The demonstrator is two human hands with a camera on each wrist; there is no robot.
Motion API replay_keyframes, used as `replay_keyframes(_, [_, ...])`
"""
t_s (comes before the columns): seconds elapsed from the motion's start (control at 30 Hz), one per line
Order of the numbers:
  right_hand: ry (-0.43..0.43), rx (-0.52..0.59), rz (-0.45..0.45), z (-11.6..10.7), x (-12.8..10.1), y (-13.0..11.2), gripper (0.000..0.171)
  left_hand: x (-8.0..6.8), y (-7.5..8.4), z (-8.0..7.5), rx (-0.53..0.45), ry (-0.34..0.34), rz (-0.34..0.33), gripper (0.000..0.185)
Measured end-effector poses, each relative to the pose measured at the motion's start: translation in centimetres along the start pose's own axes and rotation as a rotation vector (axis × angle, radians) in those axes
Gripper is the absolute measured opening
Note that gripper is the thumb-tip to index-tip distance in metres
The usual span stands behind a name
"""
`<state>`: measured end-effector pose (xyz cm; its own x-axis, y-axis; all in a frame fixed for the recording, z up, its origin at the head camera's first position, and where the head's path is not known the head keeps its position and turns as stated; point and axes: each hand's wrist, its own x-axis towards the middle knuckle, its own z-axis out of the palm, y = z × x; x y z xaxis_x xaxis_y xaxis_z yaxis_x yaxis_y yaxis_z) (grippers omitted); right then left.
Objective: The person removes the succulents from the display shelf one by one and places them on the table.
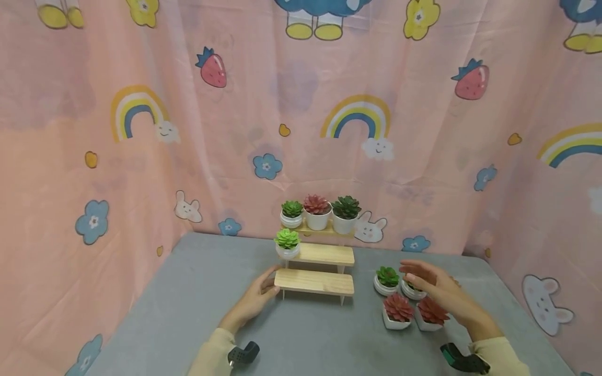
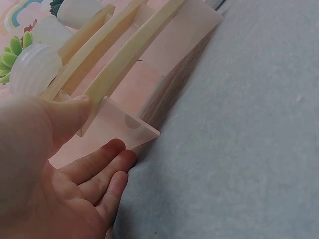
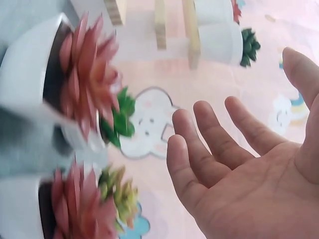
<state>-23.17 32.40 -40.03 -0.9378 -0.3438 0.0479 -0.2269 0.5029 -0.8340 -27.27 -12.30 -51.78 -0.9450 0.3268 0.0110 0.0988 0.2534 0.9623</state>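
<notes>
Now steadying the stand — reaching for a pot.
Left hand loosely open against its end; right hand spread, empty, above pots — needs lowering and closing.

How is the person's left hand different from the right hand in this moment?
The left hand touches the left end of the wooden stand's lowest step, while the right hand touches nothing. The left hand lies low by the table; the right hand is above the four loose pots. Both are open, with nothing held.

Head view high (wrist views close)
</notes>
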Motion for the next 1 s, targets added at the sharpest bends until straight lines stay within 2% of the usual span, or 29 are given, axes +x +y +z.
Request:
replay_keyframes(0.23, [-0.008, 0.013, -0.091, 2.1, 1.8, -0.6, 0.045, 0.0, 0.2, -0.1, 0.002, 0.002, 0.01, 0.061])
replay_keyframes(0.57, [-0.009, 0.062, -0.131, 5.0, 3.9, -2.0, 0.044, 0.1, -0.1, 0.0, -0.003, -0.001, 0.008, 0.062])
replay_keyframes(1.0, [0.02, 0.077, -0.172, 8.9, 7.5, -3.9, 0.044, -0.1, 0.5, 0.1, -0.019, 0.008, 0.017, 0.061])
